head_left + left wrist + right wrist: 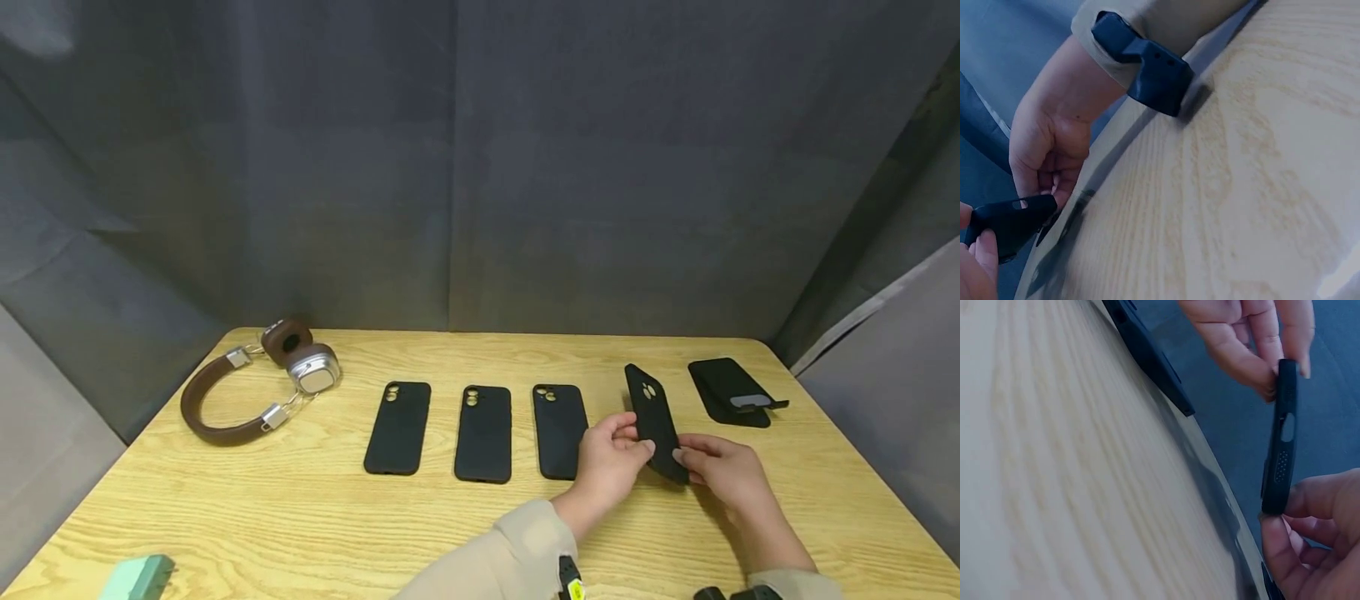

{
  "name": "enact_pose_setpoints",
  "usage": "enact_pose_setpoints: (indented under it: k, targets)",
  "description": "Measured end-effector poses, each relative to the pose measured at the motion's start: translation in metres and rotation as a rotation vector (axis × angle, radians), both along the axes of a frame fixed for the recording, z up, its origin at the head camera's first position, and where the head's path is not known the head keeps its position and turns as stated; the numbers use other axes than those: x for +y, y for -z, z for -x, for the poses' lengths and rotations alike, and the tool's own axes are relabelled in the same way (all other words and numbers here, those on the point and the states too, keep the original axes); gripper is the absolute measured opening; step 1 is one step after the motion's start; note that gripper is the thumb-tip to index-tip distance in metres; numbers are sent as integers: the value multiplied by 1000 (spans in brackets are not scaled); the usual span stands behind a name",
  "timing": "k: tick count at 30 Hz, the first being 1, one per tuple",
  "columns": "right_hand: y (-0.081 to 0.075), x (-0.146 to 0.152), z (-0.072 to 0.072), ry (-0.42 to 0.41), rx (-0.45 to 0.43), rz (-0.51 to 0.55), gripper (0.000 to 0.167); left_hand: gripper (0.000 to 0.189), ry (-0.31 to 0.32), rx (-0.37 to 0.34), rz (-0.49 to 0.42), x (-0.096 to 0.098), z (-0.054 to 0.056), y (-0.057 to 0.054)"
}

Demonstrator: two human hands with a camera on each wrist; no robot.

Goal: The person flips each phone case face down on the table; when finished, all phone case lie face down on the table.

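Note:
Both hands hold a black phone case (655, 425) tilted up off the table, its back with the camera cutout visible in the head view. My left hand (611, 458) pinches its left edge near the lower part. The right hand (727, 471) pinches the lower right edge between thumb and fingers. In the right wrist view the bottom edge of the phone case (1282, 440) shows its port slot and small speaker holes, with a hand at either end. Left of the hands, three more black phone cases (560, 431) (483, 433) (398, 428) lie flat in a row.
Brown and silver headphones (225, 435) lie at the back left. At the back right are overlapping black flat pieces (723, 379), one with a grey patch. A mint-green box (135, 577) is partly visible at the front left. Dark curtains (337, 167) stand behind the wooden table (300, 517).

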State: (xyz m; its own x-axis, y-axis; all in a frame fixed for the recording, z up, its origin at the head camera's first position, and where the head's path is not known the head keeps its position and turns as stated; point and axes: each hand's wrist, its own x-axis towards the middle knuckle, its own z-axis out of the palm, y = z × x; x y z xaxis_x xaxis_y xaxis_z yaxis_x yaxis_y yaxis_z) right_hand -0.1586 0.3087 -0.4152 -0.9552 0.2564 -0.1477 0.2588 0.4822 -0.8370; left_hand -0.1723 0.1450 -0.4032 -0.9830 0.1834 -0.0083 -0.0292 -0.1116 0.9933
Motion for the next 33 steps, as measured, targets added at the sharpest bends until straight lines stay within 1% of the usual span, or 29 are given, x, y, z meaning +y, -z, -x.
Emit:
enact_pose_setpoints:
  k: [6, 11, 19, 22, 33]
  targets:
    - [1, -9, 3, -28, 4, 27, 43, 32, -7, -42, -54, -4, -2, -7]
    - [3, -15, 4, -57, 7, 38, 40, 35, -20, -89, -107, -4, -3, -9]
    - [5, -21, 6, -121, 18, 65, 38, 35, -7, -142, -154, -5, -3, -8]
    - [7, -22, 7, -149, 14, 59, 38, 34, -3, -162, -173, -4, -2, -7]
    - [7, -25, 9, -165, 2, -13, 37, 32, 28, -227, -201, -5, 3, -3]
